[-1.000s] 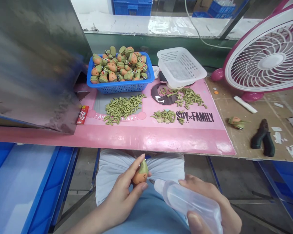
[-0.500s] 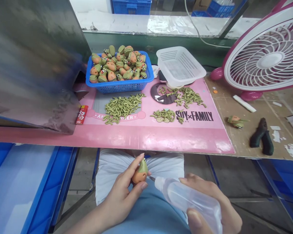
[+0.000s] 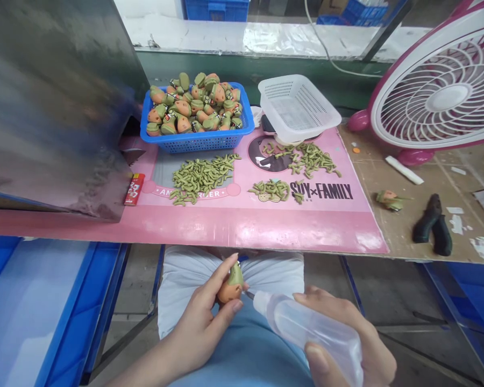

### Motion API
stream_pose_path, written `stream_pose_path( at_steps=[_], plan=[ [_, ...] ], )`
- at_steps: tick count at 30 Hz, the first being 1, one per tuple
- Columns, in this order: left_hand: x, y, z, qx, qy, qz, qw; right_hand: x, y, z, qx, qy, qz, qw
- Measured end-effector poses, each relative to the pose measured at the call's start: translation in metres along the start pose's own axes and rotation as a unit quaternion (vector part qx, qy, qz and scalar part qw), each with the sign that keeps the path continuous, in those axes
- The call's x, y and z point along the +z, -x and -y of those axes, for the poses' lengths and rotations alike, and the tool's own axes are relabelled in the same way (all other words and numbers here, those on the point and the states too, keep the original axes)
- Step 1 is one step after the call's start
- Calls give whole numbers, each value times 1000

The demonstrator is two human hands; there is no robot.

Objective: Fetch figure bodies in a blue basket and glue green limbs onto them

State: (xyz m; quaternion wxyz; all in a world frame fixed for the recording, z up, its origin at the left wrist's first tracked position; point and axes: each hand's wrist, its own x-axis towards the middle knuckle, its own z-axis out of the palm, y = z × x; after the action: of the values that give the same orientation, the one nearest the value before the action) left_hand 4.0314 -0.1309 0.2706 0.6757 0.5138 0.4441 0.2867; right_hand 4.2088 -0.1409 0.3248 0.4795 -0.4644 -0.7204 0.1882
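Head view, bottom centre of the frame: the left hand (image 3: 201,322) is closed around a small green-and-orange figure (image 3: 230,292), which sits at its fingertips, up and to the right of the palm. One finger runs along the figure's left side up to its green top, the thumb presses from below against the orange base, and another fingertip shows at its right edge. The figure stands nearly upright, green part above, orange part below. Toward the lower right, the right hand (image 3: 365,333) is wrapped around a translucent squeeze bottle (image 3: 306,320), thumb on the near side and fingers over the far side. The bottle lies slantwise, its thin dark nozzle (image 3: 249,294) pointing up and left at the figure's right side, close by the fingertip there; whether it touches the figure cannot be told. Both hands are below the front edge of a pink mat (image 3: 226,228) that crosses the middle of the frame. On the mat, left of centre, lies a heap of curved green pieces (image 3: 201,177), with a blue basket (image 3: 201,143) full of similar figures (image 3: 196,107) behind it. At the right, another figure (image 3: 388,200) lies beside black-handled pliers (image 3: 432,223).
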Motion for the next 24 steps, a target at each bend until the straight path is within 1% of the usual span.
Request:
stream_pose_path(
  at_steps=[3, 7, 14, 18, 20, 22, 24],
  plan=[
    [0, -1, -4, -14, -6, 3, 1000, -1, 0, 0, 7, -2, 13, 1000],
    [1, -2, -7, -23, -6, -1, 1000, -4, -1, 0, 3, 2, 11, 1000],
    [0, -3, -8, -9, -28, -10, 1000, -2, -3, -1, 27, 6, 15, 1000],
    [0, -3, -9, 6, -58, -21, 998, -4, -4, 0, 25, 18, 37, 999],
    [0, -4, -10, 16, -75, -31, 997, -3, -5, 0, 21, 28, 38, 999],
    [-2, -5, -11, 14, -90, -40, 995, -2, -6, 0, 22, 30, 35, 999],
    [-5, -6, -9, -1, -97, -46, 994, 2, -9, -3, 42, 11, 39, 998]
  ],
)
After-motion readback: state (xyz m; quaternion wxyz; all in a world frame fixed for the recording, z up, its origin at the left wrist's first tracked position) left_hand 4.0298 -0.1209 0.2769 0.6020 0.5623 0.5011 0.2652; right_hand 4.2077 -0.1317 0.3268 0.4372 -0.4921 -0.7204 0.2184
